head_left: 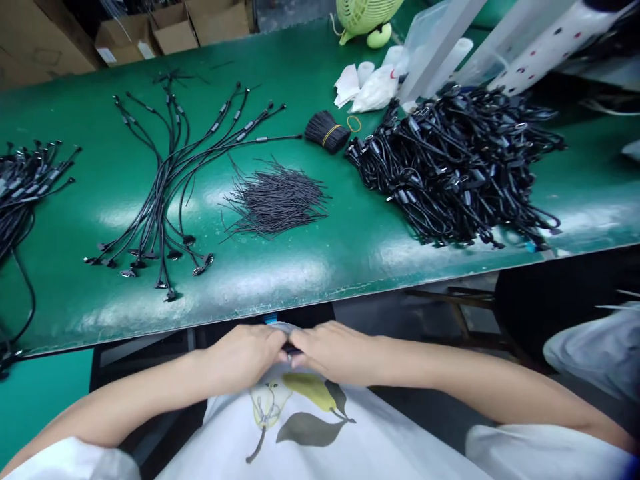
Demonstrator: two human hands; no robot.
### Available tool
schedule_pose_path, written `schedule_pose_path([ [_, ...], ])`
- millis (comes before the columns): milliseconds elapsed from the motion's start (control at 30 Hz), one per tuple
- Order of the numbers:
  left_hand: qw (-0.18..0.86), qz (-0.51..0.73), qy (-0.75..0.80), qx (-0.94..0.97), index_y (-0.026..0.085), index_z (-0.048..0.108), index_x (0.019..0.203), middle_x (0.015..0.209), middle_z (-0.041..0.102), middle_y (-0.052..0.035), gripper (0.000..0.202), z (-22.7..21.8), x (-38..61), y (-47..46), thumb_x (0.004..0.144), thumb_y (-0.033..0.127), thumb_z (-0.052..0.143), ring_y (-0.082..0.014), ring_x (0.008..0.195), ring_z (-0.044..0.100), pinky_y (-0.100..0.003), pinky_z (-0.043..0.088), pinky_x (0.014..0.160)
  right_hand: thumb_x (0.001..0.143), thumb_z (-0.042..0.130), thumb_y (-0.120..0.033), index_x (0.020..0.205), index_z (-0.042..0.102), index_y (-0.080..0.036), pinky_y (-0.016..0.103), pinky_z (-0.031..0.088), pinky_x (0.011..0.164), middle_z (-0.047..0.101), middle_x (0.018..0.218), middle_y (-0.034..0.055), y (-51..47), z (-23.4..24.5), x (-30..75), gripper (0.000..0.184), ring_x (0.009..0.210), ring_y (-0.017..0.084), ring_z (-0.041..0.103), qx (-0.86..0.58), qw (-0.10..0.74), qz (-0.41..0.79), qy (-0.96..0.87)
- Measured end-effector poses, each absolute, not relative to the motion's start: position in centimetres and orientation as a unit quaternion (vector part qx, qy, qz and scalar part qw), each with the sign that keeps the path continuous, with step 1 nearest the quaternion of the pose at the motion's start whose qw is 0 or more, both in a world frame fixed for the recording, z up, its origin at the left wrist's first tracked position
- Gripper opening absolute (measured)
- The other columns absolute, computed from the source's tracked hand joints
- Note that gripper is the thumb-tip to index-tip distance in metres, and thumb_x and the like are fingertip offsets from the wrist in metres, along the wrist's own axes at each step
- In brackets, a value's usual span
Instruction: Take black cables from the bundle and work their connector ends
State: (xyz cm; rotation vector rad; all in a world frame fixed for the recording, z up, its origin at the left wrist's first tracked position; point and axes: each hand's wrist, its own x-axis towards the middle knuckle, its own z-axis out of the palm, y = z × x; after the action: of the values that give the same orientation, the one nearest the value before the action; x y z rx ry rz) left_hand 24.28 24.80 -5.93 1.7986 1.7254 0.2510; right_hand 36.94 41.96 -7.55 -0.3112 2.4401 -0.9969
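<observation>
My left hand [245,357] and my right hand [335,350] meet in front of my shirt, just below the table's front edge. Fingers of both are curled and closed together. A small dark thing [290,348] shows between the thumbs, too hidden to name. On the table beyond lies a loose pile of black twist ties [280,199]. To its left, black cables [163,180] with connectors at both ends are spread in a fan. A big heap of coiled, tied black cables [455,167] lies to the right.
A banded bundle of black ties [327,131] and a rubber band [354,123] lie on the green table [280,267]. More cables [25,193] sit at far left. A green fan [367,17], white rolls and a pale post [440,50] stand behind. Cardboard boxes [127,40] are beyond.
</observation>
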Motion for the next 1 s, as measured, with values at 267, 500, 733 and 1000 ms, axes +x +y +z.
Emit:
schedule_pose_path([
  [267,0.139,0.060,0.560,0.815,0.017,0.052,0.081,0.069,0.056,-0.0033,0.022,-7.1,23.5,24.2,0.096,0.016,0.035,-0.0189,0.058,0.051,-0.030,0.038,0.051,0.098,0.041,-0.035,0.090,0.052,-0.015,0.021,0.032,0.053,0.043,0.066,-0.0034,41.0,-8.7,36.6,0.024,0.057,0.009,0.042,-0.005,0.409,-0.610,0.679],
  [500,0.107,0.074,0.708,0.695,0.018,0.049,0.079,0.067,0.056,-0.0018,0.031,-8.4,20.7,25.8,0.102,0.023,0.028,-0.0185,0.060,0.057,-0.029,0.039,0.054,0.101,0.033,-0.026,0.108,0.052,-0.014,0.032,0.035,0.066,0.057,0.090,0.0084,42.0,-10.0,34.4,0.024,0.079,0.021,0.052,-0.087,0.036,-0.173,0.980],
  [733,0.231,0.112,0.764,0.591,0.019,0.050,0.079,0.067,0.058,-0.0031,0.034,-10.3,20.0,26.1,0.101,0.031,0.028,-0.0202,0.061,0.056,-0.030,0.035,0.056,0.099,0.036,-0.025,0.096,0.057,-0.013,0.030,0.036,0.059,0.060,0.079,0.0074,43.0,-12.8,32.1,0.024,0.066,0.019,0.054,-0.134,0.097,-0.144,0.976],
  [1000,0.445,0.562,0.678,0.162,0.017,0.049,0.082,0.056,0.034,0.0078,0.039,-10.3,19.9,27.0,0.090,0.055,0.048,-0.0096,0.048,0.034,-0.023,0.030,0.048,0.099,0.041,-0.024,0.109,0.063,-0.015,0.032,0.038,0.079,0.061,0.102,0.0110,54.6,-12.0,23.2,0.025,0.091,0.021,0.053,0.132,-0.123,-0.132,0.975],
])
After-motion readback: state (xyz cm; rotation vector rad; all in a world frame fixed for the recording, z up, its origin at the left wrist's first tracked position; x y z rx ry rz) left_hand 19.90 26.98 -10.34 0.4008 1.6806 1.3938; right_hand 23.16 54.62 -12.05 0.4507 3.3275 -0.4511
